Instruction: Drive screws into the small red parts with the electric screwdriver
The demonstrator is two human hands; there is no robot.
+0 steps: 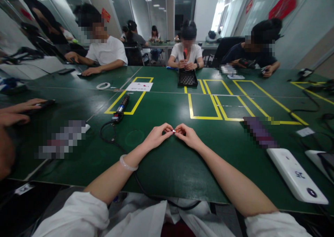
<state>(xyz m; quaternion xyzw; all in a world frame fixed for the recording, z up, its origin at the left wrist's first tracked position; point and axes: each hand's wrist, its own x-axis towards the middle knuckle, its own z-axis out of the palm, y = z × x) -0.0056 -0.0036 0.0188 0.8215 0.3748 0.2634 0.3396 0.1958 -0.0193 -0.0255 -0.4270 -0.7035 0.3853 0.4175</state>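
Observation:
My left hand (pixel 157 136) and my right hand (pixel 188 135) meet above the green table (pixel 167 160), fingertips pinched together. Between them they hold a tiny white and red part (pixel 174 130), too small to name. Both forearms rest on the table's near edge; a pale bangle (pixel 127 164) sits on my left wrist. An electric screwdriver (pixel 121 108) lies to the upper left with its black cable (pixel 109 139) curling toward me.
Yellow tape boxes (pixel 206 106) mark the table. A black parts tray (pixel 187 78) stands in front of a seated person opposite. A white device (pixel 296 174) lies at the right, a tape roll (pixel 103 86) and a paper sheet (pixel 139 86) at the far left. Other people's hands (pixel 19 108) rest at the left.

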